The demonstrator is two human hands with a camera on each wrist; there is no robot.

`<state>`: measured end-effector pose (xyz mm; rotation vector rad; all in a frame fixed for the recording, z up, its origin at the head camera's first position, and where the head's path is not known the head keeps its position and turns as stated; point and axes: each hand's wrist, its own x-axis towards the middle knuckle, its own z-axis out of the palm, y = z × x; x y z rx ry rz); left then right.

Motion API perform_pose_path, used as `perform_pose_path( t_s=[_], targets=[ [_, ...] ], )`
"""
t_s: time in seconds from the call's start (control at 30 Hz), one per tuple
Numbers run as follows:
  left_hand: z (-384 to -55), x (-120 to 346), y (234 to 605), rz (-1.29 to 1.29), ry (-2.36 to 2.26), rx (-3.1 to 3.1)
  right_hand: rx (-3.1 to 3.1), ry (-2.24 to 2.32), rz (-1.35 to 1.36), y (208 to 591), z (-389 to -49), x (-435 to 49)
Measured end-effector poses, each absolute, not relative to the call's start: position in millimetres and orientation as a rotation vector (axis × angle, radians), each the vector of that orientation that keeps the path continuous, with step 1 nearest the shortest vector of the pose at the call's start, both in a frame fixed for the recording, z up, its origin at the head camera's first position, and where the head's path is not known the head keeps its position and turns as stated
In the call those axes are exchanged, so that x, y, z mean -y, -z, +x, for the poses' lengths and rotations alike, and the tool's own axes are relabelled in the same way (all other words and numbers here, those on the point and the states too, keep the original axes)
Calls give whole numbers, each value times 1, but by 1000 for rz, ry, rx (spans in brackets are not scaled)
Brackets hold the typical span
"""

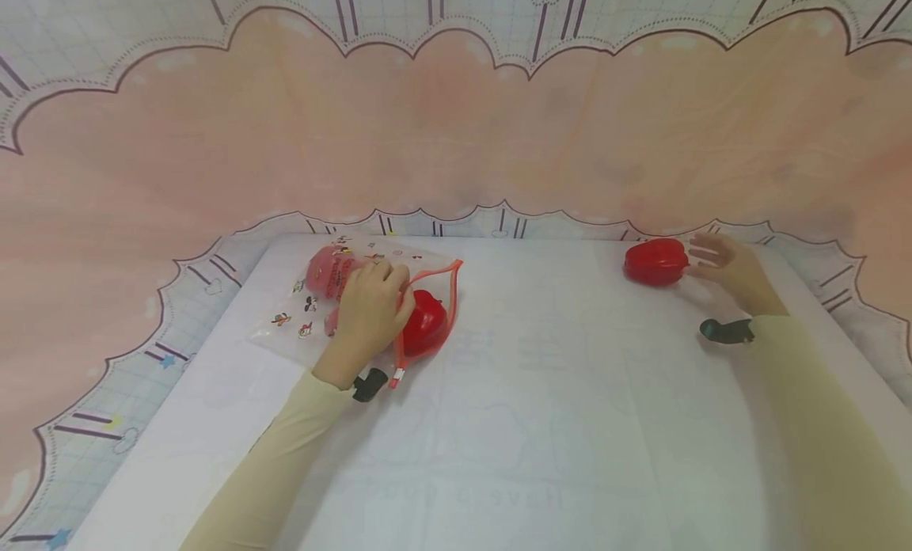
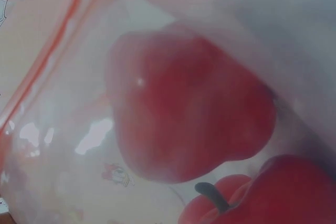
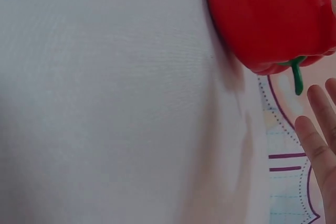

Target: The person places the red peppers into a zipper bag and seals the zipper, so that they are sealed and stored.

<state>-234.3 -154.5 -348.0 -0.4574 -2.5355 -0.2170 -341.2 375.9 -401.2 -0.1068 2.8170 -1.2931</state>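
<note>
My left hand [image 1: 372,305] grips the edge of a clear zip bag [image 1: 285,337] printed with small cartoon figures and trimmed in orange-red. A red bell pepper [image 1: 426,325] lies just inside the mouth of the bag, and more red shapes [image 1: 328,270] show through the plastic behind the hand. In the left wrist view, a bell pepper [image 2: 262,195] with a dark stem sits below another red one [image 2: 184,108]. At the far right, my right hand [image 1: 737,270] has its fingers spread beside the stem end of a loose red bell pepper [image 1: 654,262], with a small gap in the right wrist view.
Both peppers and bag lie near the back of a white table [image 1: 541,393]. A peach and white patterned cloth [image 1: 527,147] hangs behind it and runs along the sides. Dark wrist straps [image 1: 725,331] stick out from the sleeves.
</note>
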Motion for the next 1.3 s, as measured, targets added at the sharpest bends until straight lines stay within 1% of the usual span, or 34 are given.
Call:
perform_pose_path(
  t_s=[0.37, 0.83, 1.3],
  targets=[
    [-234, 155, 350, -461, 214, 2513, -2764, 1348, -151, 407, -342, -372],
    [-235, 156, 351, -469, 205, 2488, -2740, 1320, -96, 411, -344, -367],
    [-233, 156, 349, -466, 227, 2499, -2712, 1324, -112, 416, -343, -368]
  ],
)
